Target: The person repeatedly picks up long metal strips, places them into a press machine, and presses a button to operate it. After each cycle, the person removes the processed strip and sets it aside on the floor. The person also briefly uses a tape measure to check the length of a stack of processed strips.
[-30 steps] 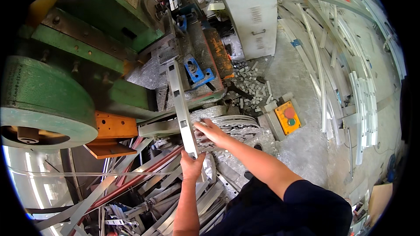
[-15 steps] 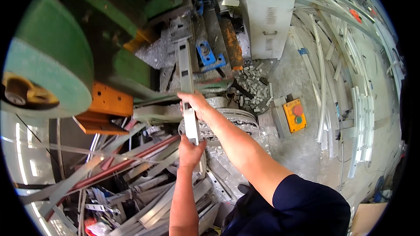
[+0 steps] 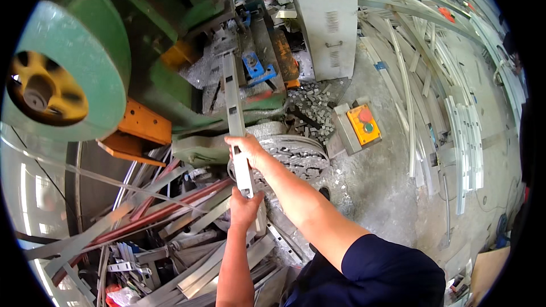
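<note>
1 slotted bar [image 3: 232, 95] (metal), L hand [image 3: 245, 210] gripping nr end, R hand [image 3: 248, 150] gripping beyond

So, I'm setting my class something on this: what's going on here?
A person holds a metal bar with square holes, left hand at its near end, right hand farther along. Its far end is at a large green machine. Small metal offcuts and a yellow control box are off to the right.
</note>
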Available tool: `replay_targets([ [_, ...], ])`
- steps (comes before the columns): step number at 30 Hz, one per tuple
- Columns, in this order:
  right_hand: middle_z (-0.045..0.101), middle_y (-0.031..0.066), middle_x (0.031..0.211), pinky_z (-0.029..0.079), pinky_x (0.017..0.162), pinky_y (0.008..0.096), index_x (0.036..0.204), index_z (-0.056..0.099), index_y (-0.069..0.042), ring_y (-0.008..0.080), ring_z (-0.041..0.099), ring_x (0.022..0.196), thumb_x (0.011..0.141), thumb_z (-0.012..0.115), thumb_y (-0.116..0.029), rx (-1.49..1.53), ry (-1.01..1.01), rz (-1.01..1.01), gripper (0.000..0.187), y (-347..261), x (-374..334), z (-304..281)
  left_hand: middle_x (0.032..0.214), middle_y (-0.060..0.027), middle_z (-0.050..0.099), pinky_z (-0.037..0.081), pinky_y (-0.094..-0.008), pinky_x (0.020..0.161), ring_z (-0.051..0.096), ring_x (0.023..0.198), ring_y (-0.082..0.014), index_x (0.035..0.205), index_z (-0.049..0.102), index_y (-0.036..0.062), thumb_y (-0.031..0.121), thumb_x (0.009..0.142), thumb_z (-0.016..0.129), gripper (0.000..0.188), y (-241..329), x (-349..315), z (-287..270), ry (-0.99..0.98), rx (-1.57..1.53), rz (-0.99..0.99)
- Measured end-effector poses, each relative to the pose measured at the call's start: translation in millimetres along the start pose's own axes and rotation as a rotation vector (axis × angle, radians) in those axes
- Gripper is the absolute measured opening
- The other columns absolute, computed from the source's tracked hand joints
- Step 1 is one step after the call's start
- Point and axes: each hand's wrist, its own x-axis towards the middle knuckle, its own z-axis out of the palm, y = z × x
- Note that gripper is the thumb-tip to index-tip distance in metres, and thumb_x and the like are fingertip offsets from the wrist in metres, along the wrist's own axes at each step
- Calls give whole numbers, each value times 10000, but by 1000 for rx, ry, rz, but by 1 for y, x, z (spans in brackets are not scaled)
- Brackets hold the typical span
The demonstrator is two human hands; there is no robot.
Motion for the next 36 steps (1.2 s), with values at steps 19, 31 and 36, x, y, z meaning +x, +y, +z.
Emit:
replay_targets([
  [19, 592, 62, 758, 486, 470, 313, 1018, 581, -20, 148, 582, 588, 843, 754, -239, -62, 75, 119, 329, -21, 9, -5, 1013, -155, 664, 519, -344, 835, 645, 912, -205, 1188, 475, -85, 115, 653, 739, 630, 34, 32, -14, -284, 21, -318],
  [31, 581, 61, 674, 455, 397, 302, 980, 570, -39, 166, 581, 498, 837, 765, -239, -16, 63, -14, 314, -13, 31, -9, 988, -131, 660, 533, -318, 772, 640, 873, -168, 1171, 493, -78, 72, 654, 737, 591, -8, 48, 4, -187, -132, -39],
  [36, 585, 48, 657, 455, 428, 325, 890, 624, -34, 163, 565, 501, 811, 769, -245, -23, 101, -55, 268, -77, 113, 2, 938, -74, 631, 506, -304, 759, 598, 844, -171, 1165, 534, -60, 27, 637, 691, 558, 59, 132, 5, -166, -118, -17],
])
